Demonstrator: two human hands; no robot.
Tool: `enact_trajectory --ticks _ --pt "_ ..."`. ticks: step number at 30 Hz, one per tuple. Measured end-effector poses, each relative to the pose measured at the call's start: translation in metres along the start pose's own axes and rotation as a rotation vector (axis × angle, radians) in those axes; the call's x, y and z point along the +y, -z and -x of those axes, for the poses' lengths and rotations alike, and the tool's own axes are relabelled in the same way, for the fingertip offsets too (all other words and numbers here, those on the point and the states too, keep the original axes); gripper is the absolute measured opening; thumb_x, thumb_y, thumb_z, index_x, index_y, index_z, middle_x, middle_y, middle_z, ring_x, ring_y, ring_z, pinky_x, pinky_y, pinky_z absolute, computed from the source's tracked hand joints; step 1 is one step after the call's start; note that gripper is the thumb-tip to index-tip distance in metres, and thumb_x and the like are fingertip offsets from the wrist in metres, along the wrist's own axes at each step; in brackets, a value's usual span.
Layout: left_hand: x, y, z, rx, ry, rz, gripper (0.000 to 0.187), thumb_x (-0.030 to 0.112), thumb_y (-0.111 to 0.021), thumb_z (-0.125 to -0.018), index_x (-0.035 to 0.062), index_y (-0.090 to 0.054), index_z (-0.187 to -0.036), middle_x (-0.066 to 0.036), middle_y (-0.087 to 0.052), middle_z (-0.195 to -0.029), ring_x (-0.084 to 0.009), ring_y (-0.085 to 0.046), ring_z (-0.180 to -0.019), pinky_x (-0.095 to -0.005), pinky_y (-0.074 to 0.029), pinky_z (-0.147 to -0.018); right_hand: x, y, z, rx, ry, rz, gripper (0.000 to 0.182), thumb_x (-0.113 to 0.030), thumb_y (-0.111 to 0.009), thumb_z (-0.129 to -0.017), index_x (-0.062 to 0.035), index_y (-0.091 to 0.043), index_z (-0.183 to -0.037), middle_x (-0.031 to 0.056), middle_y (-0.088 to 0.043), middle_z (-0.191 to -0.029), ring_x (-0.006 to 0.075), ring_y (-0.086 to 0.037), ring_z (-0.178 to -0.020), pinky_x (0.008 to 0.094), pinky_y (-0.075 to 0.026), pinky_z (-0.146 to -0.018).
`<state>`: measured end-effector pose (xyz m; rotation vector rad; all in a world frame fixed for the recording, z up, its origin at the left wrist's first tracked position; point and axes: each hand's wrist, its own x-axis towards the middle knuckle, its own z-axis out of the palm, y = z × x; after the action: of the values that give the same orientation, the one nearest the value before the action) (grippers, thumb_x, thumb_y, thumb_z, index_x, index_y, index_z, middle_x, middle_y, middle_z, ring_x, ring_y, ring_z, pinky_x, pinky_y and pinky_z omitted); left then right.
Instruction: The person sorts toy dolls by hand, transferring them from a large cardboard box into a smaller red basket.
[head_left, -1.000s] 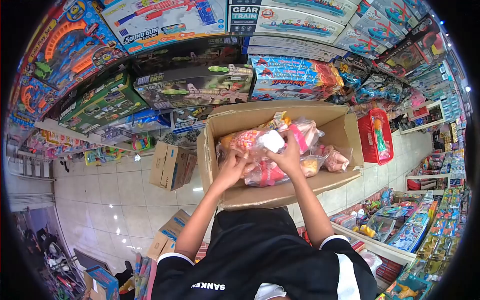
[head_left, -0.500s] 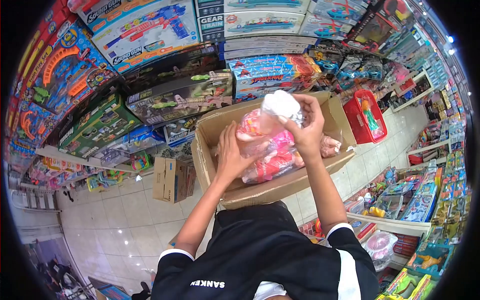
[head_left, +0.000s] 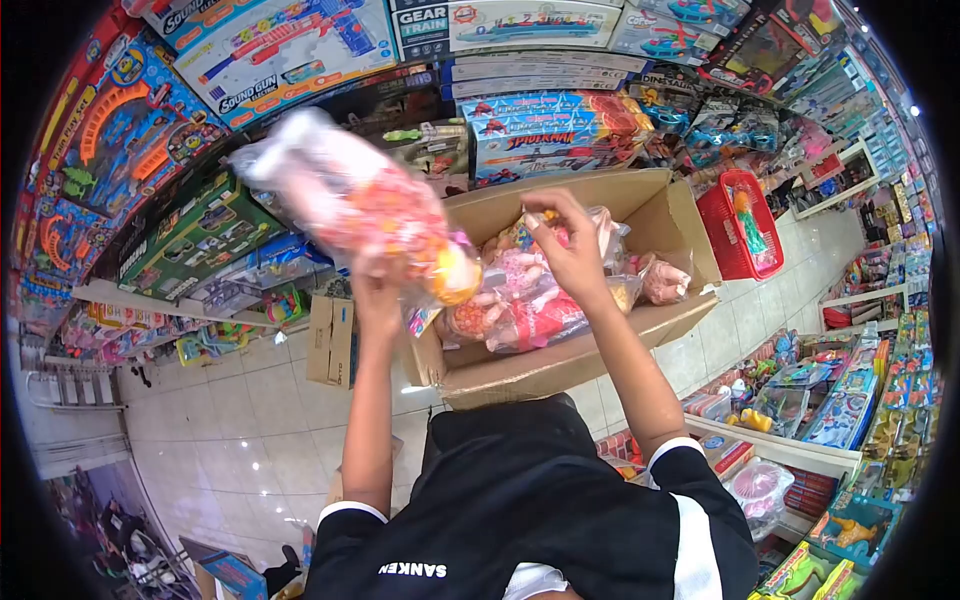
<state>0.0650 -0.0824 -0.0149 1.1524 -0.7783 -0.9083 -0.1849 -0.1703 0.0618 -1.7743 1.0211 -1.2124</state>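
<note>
A bagged doll (head_left: 385, 205) with a pink and red dress and orange hair is blurred by motion. My left hand (head_left: 375, 290) grips it near the head end, left of an open cardboard box (head_left: 530, 382). Its legs point up and left, in front of the shelf. Above the box, my right hand (head_left: 568, 245) has its thumb and index finger a little apart, and I see nothing held between them. Inside lie several more bagged dolls, among them one in a red outfit (head_left: 540, 322) and one at the right end (head_left: 665, 280).
Stacked toy boxes, including a Spiderman box (head_left: 550, 135) and a sound gun box (head_left: 290, 60), line the shelf ahead. A red basket (head_left: 740, 225) stands right of the cardboard box. A smaller carton (head_left: 332, 340) sits on the tiled floor (head_left: 240, 430) at left.
My left hand has swung a bagged doll out of the box to the upper left. My right hand has let go of the bagged item and moved left, over the dolls.
</note>
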Motion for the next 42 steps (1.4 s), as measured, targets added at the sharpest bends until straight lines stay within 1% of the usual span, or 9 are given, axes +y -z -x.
enact_trajectory --ticks 5,9,11,15,22,25,31,38,42 --pt "0.041 0.029 0.007 0.224 -0.085 0.337 0.057 0.031 -0.064 -0.095 0.0009 -0.041 -0.137 -0.007 -0.057 -0.125 -0.0174 -0.058 -0.109 -0.0345 -0.049 -0.092 0.074 -0.033 0.019 -0.211 -0.209 0.113 0.025 -0.012 -0.067 -0.082 -0.0022 -0.067 -0.105 0.0110 -0.068 -0.094 0.0229 -0.066 -0.089 0.0337 -0.050 -0.077" --pt "0.033 0.050 0.022 0.246 0.053 0.222 0.055 0.035 -0.061 -0.097 -0.0008 -0.043 -0.135 -0.008 -0.058 -0.123 -0.0143 -0.058 -0.108 -0.0334 -0.047 -0.095 0.134 -0.065 0.037 -0.441 -0.261 0.225 0.043 -0.025 -0.069 -0.077 -0.0021 -0.064 -0.113 0.0190 -0.066 -0.111 0.0328 -0.065 -0.098 0.0395 -0.052 -0.086" --pt "0.015 0.064 0.034 0.187 0.128 0.146 0.054 0.032 -0.059 -0.098 -0.0002 -0.041 -0.137 -0.011 -0.056 -0.128 -0.0194 -0.059 -0.112 -0.0363 -0.050 -0.095 0.149 -0.077 0.042 -0.690 -0.314 0.561 0.054 -0.035 -0.071 -0.078 -0.0016 -0.059 -0.119 0.0218 -0.060 -0.122 0.0357 -0.059 -0.113 0.0424 -0.047 -0.095" --pt "0.015 0.059 0.056 0.207 0.150 0.106 0.052 0.032 -0.060 -0.098 -0.0018 -0.045 -0.135 -0.009 -0.058 -0.124 -0.0129 -0.057 -0.108 -0.0308 -0.046 -0.094 0.151 -0.097 0.052 -0.972 -0.374 0.868 0.066 -0.044 -0.076 -0.073 -0.0032 -0.057 -0.122 0.0215 -0.060 -0.122 0.0382 -0.056 -0.116 0.0501 -0.044 -0.097" --pt "0.002 0.063 0.071 0.168 0.215 0.050 0.052 0.028 -0.059 -0.098 -0.0034 -0.043 -0.137 -0.008 -0.055 -0.127 -0.0119 -0.052 -0.112 -0.0293 -0.041 -0.098 0.160 -0.096 0.069 -1.026 -0.271 0.868 0.035 -0.025 -0.069 -0.083 0.0000 -0.062 -0.106 0.0215 -0.065 -0.105 0.0378 -0.061 -0.103 0.0463 -0.048 -0.088" --pt "-0.004 0.060 0.068 0.117 0.200 0.042 0.053 0.028 -0.059 -0.098 -0.0040 -0.042 -0.137 -0.009 -0.053 -0.131 -0.0140 -0.050 -0.117 -0.0307 -0.038 -0.102 0.153 -0.075 0.071 -0.881 -0.131 0.699 0.030 -0.022 -0.068 -0.084 0.0014 -0.061 -0.101 0.0219 -0.065 -0.100 0.0382 -0.062 -0.093 0.0439 -0.049 -0.081" --pt "0.003 0.033 0.062 0.053 0.223 0.044 0.052 0.026 -0.058 -0.098 -0.0047 -0.042 -0.138 -0.010 -0.054 -0.131 -0.0136 -0.051 -0.117 -0.0302 -0.039 -0.101 0.102 -0.002 0.061 -0.593 -0.305 0.388 0.025 -0.012 -0.064 -0.089 0.0007 -0.058 -0.110 0.0185 -0.064 -0.098 0.0298 -0.061 -0.083 0.0378 -0.048 -0.076" --pt "0.016 -0.034 0.075 -0.056 0.218 0.143 0.050 0.027 -0.059 -0.098 -0.0038 -0.045 -0.135 -0.009 -0.056 -0.127 -0.0126 -0.054 -0.113 -0.0299 -0.042 -0.098 0.066 0.109 0.083 -0.036 -0.376 0.026 0.008 -0.009 -0.059 -0.095 -0.0034 -0.055 -0.101 -0.0005 -0.057 -0.098 0.0117 -0.055 -0.092 0.0266 -0.046 -0.082" --pt "0.019 -0.090 0.096 -0.147 0.269 0.154 0.048 0.027 -0.059 -0.098 -0.0029 -0.047 -0.133 -0.008 -0.059 -0.124 -0.0112 -0.056 -0.109 -0.0299 -0.044 -0.096 0.064 0.178 0.121 0.178 -0.467 -0.506 0.012 -0.013 -0.061 -0.095 -0.0098 -0.055 -0.105 0.0020 -0.059 -0.110 0.0113 -0.056 -0.102 0.0283 -0.045 -0.093"
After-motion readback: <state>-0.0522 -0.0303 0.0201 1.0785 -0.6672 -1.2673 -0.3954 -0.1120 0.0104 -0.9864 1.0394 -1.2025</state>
